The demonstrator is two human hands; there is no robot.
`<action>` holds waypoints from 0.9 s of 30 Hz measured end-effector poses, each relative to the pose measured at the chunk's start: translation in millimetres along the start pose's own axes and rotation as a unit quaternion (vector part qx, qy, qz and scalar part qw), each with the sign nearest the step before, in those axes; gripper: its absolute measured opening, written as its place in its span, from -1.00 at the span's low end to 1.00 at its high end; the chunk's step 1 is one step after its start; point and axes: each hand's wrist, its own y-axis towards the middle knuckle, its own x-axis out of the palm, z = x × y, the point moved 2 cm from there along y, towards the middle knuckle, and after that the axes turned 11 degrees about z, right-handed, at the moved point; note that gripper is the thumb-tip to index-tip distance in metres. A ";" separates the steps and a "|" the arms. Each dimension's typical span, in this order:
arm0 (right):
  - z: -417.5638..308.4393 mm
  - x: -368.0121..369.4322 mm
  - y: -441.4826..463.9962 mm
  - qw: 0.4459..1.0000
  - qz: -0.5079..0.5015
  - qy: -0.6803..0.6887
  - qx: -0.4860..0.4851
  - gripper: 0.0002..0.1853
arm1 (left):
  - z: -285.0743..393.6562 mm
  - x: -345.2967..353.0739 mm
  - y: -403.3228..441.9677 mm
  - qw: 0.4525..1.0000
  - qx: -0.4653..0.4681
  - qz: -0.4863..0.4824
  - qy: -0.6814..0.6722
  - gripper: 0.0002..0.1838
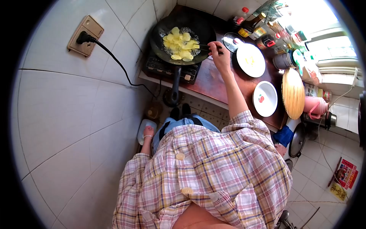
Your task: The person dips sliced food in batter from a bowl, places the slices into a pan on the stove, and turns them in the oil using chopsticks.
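My right hand (219, 53) is closed around dark chopsticks (203, 46), whose tips reach into a black wok (159, 42). Pale yellow slices (179, 42), perhaps potato, lie bubbling in oil in the wok. The wok sits on a black induction cooker (190, 73), its long handle (176, 82) pointing towards me. Down at my side hangs my left hand (148, 131), close to a whitish container (143, 126); its fingers are too small and turned away to read.
A white plate (253, 70) with pale traces and a white bowl (265, 89) stand on the brown counter (238, 93). Sauce bottles (249, 26), a round straw lid (292, 93) and a pink thermos (315, 106) line the right. A black power cord (120, 63) hangs from the wall socket (87, 36).
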 end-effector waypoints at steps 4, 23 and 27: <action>15.9 7.2 4.3 0.998 -0.005 -0.009 -0.054 -0.86 | 5.1 -2.5 -1.6 0.997 0.016 -0.025 0.070 -0.62; 16.3 29.3 17.8 0.989 0.021 0.143 0.042 -0.83 | 17.2 -13.7 -7.7 1.000 0.003 -0.001 0.003 -0.62; 14.4 14.5 10.5 1.000 0.001 0.023 0.008 -0.86 | 10.5 -10.5 -4.1 1.000 -0.006 0.000 -0.011 -0.62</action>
